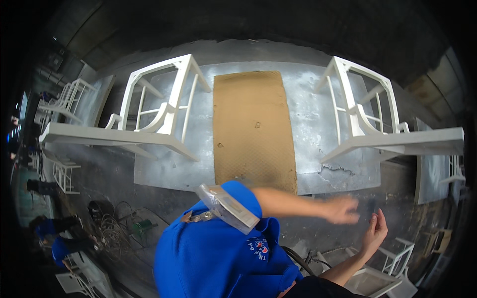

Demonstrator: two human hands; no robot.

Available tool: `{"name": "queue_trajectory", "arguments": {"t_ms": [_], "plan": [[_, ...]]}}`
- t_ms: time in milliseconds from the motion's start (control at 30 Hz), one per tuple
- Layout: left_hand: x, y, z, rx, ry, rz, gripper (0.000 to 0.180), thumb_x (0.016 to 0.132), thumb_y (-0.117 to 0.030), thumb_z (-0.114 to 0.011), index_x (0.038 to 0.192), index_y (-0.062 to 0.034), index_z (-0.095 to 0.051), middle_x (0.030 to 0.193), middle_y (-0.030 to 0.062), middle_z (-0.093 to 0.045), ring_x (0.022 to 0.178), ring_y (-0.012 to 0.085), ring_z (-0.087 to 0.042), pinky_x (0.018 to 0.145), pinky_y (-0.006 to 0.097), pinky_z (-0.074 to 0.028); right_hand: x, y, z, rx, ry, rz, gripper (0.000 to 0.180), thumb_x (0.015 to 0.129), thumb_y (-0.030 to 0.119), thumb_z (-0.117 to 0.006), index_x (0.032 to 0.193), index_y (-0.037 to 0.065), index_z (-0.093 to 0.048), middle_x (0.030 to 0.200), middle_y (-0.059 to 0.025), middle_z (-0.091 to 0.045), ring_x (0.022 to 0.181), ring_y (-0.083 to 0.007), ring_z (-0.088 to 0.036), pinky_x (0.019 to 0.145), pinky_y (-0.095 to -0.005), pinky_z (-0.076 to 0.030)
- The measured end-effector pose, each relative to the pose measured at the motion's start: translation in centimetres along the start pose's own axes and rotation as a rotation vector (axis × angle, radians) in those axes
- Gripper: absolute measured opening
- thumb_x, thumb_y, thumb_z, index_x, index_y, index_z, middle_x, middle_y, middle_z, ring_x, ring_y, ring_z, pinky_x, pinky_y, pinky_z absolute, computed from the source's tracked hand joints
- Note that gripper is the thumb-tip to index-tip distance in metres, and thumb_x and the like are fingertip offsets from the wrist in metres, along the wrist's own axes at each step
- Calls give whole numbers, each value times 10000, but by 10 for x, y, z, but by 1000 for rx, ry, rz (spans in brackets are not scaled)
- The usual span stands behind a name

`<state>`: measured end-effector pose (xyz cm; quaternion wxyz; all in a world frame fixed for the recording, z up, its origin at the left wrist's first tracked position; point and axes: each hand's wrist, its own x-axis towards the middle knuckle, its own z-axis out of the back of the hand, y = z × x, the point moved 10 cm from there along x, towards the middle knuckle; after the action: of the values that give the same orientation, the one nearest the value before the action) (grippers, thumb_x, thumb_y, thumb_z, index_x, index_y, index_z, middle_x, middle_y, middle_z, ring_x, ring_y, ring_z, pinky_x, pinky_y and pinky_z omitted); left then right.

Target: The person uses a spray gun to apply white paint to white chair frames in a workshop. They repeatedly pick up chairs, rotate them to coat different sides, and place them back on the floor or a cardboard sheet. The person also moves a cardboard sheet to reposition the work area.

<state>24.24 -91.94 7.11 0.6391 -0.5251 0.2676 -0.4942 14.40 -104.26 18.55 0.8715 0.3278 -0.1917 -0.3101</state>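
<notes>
My left arm in its blue sleeve reaches across to the right. My left hand (342, 210) is smeared by motion, and its fingers do not show clearly. Close beside it, a little lower, my right hand (376, 232) is raised with thumb and fingers drawn together. A faint dark patch hangs at its fingertips; what it is cannot be made out. Beyond the hands, a white chair frame (346, 97) rests on the right part of a grey, worn tabletop (308, 99). A matching white chair frame (179, 97) rests on the left part.
A tan quilted sheet (251, 104) covers the tabletop's middle. A coiled cable or hose (114, 238) and a green tool (144, 225) lie on the floor at the left. More white chair frames (397, 256) stand at the lower right and far left, where co-workers in blue (64, 248) appear.
</notes>
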Motion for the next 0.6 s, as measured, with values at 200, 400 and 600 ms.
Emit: {"name": "queue_trajectory", "arguments": {"t_ms": [200,400,600], "plan": [[-217,-103,-121,-615,761,-380,357,947,-352,-654,988,1,-684,843,193,-696,836,361,-681,758,463,-512,-10,18,-97,-294,122,7,445,931,198,-730,1322,-4,-661,874,-112,-700,772,-182,-637,713,-355,-529],[-231,-108,-9,-433,311,-188,313,843,-308,-698,889,-1,-666,803,198,-688,823,372,-681,730,490,-496,-202,-35,-255,-1187,942,-228,744,880,308,-753,1543,139,-462,1373,-296,-604,1277,-445,-602,1015,-491,-535],[-307,-145,32,-346,224,-252,352,841,-326,-662,932,15,-676,805,223,-697,818,398,-693,734,514,-497,-262,-19,-350,-922,918,-58,712,909,188,-684,1564,164,-409,1456,-362,-460,1295,-466,-571,1032,-520,-520]]}}
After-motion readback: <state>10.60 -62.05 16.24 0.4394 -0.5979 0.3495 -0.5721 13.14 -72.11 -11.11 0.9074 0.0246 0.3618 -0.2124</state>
